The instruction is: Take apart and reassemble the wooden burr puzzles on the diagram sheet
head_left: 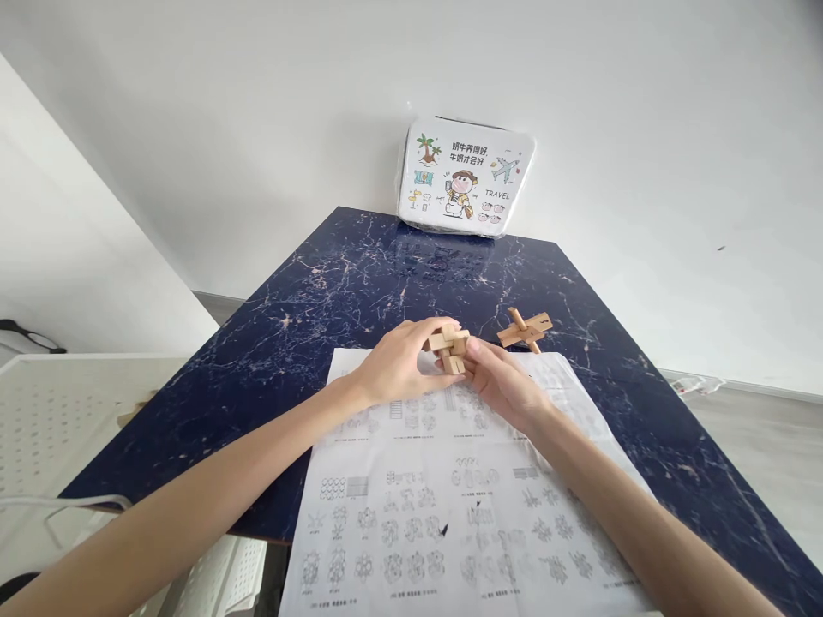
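**Handling Hazards**

Head view: We see the wooden block (448,344) between the two hands, at the far edge of the sheet (379,454). The left hand (404,360) clamps it, fingers over the top and thumb below. The right hand (505,381) pinches it from the right, thumb against its side; we cannot tell how its remaining fingers bear, since they are largely hidden.

Caution: we judge that uneven squeeze between the hands could slide one bar against the others and loosen the block. Forcing a bar off its axis could jam it or bruise an edge. If both thumbs relax together, bars could drop onto the sheet or the dark table (340,291), whose surface looks glossy enough to let them skid.

The cross (525,331) lies just beyond the right hand; a wide outward sweep could knock it. Both forearms pass over the sheet, so dragging them could shift or crease it.
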`<state>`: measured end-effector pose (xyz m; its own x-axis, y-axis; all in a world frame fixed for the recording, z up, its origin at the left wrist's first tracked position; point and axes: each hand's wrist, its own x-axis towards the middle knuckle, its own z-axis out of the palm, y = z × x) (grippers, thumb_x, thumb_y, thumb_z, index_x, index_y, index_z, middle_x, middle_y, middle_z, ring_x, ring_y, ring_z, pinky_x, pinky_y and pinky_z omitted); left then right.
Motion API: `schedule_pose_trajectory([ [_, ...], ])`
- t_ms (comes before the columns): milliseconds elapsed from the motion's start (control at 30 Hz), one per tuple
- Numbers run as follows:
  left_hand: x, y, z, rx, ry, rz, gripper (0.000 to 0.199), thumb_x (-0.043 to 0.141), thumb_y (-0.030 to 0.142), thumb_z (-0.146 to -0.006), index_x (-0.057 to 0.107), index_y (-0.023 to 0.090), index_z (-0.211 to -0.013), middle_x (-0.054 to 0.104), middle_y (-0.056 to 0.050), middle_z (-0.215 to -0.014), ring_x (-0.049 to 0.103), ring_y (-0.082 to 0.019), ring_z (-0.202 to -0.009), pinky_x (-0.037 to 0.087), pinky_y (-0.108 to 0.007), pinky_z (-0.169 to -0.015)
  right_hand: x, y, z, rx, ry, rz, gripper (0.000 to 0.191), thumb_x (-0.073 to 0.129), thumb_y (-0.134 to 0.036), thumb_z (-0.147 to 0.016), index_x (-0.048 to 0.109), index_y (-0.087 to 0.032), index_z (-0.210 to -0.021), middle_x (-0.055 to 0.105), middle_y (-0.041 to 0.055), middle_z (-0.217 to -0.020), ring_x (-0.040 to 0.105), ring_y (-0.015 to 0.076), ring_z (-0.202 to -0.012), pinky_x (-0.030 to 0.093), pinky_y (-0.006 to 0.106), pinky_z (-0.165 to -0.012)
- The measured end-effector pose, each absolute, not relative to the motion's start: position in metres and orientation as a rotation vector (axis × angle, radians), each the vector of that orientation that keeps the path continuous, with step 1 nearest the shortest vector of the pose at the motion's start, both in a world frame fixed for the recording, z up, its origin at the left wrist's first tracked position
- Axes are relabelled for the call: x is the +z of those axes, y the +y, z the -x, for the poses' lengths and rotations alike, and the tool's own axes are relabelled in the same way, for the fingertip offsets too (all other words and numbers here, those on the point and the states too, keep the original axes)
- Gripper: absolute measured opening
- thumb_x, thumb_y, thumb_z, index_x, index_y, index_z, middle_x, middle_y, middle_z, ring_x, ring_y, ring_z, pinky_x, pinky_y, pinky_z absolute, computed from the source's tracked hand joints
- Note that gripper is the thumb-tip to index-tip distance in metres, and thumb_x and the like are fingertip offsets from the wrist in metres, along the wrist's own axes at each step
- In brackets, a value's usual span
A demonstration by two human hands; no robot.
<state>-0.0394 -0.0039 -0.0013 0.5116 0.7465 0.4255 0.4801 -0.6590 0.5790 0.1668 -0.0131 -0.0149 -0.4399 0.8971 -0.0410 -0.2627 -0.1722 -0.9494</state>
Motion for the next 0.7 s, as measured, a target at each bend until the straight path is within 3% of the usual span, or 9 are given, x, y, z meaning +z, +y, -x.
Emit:
schedule_pose_trajectory([
  [167,-0.004,-0.004,0.037,0.924,1.017,-2.394,0.055,0.077,0.04,-0.089,0.052,0.03,-0.137,0.073,-0.004,-0.131,0.072,-0.027,-0.111,0.052,-0.048,-0.105,-0.014,-0.019,-0.159,1.77,-1.225,0.794,0.042,0.076,-0.057,-0.092,0.079,-0.023,-0.117,0.079,0.0111,-0.108,0.074,0.0288,-0.102,0.056,0.044,-0.095],
  [367,-0.004,-0.006,0.038,0.967,0.986,-2.371,0.059,0.077,0.04,-0.089,0.049,0.032,-0.141,0.07,-0.005,-0.137,0.07,-0.028,-0.118,0.053,-0.047,-0.105,-0.012,-0.02,-0.16,1.748,-1.238,0.745,0.043,0.075,-0.059,-0.093,0.076,-0.025,-0.12,0.078,0.0089,-0.109,0.073,0.0278,-0.106,0.056,0.042,-0.095],
  [533,0.0,-0.005,0.039,1.007,0.971,-2.267,0.063,0.079,0.041,-0.087,0.05,0.032,-0.142,0.07,-0.007,-0.138,0.071,-0.03,-0.119,0.054,-0.048,-0.105,-0.013,-0.019,-0.161,1.674,-1.309,0.774,0.048,0.063,-0.068,-0.098,0.073,-0.028,-0.123,0.078,0.0096,-0.11,0.073,0.0289,-0.108,0.058,0.042,-0.091],
  [700,0.006,-0.006,0.039,1.009,0.904,-2.151,0.062,0.081,0.042,-0.087,0.053,0.031,-0.141,0.073,-0.005,-0.134,0.073,-0.029,-0.116,0.057,-0.046,-0.102,-0.012,-0.021,-0.163,1.372,-1.432,0.926,0.046,0.057,-0.068,-0.1,0.067,-0.031,-0.125,0.076,0.0068,-0.106,0.074,0.025,-0.092,0.058,0.037,-0.076],
])
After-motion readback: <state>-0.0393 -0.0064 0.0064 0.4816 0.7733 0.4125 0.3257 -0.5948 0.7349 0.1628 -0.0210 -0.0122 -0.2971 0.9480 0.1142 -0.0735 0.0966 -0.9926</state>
